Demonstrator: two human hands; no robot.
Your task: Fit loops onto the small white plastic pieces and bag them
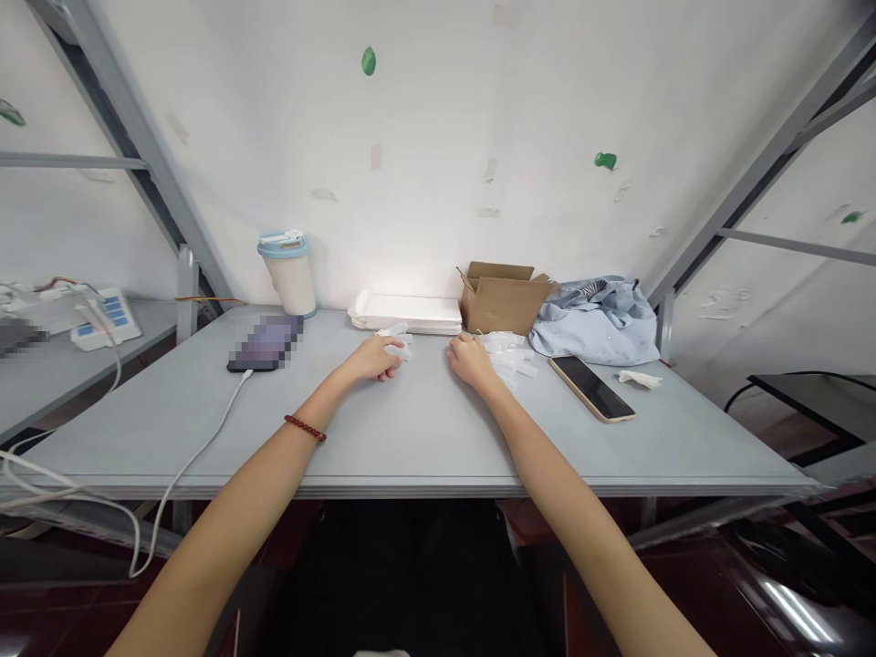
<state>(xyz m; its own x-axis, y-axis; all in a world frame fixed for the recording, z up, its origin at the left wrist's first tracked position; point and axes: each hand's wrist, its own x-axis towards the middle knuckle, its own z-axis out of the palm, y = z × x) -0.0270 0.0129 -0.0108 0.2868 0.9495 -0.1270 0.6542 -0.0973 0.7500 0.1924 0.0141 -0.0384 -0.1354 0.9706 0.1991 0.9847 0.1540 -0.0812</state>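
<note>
My left hand (pixel 371 358) rests low over the table, a dark red bead bracelet (pixel 305 428) on its wrist. Its fingers are bent but apart, beside a few small translucent white plastic pieces (pixel 398 333). To the right, my right hand (pixel 472 359) is closed, fingertips curled down near the tabletop. Whatever lies between those fingers is hidden. Against its outer side spreads a loose pile of similar translucent pieces (pixel 510 354). Behind both hands lies a stack of white trays (pixel 411 312).
An open cardboard box (pixel 506 304) and light blue cloth (pixel 595 324) stand at the back right. A phone (pixel 592 389) and crumpled tissue (pixel 640 379) lie in front. At left are a cup (pixel 289 278), a second phone (pixel 266 343) and its white cable (pixel 212 438).
</note>
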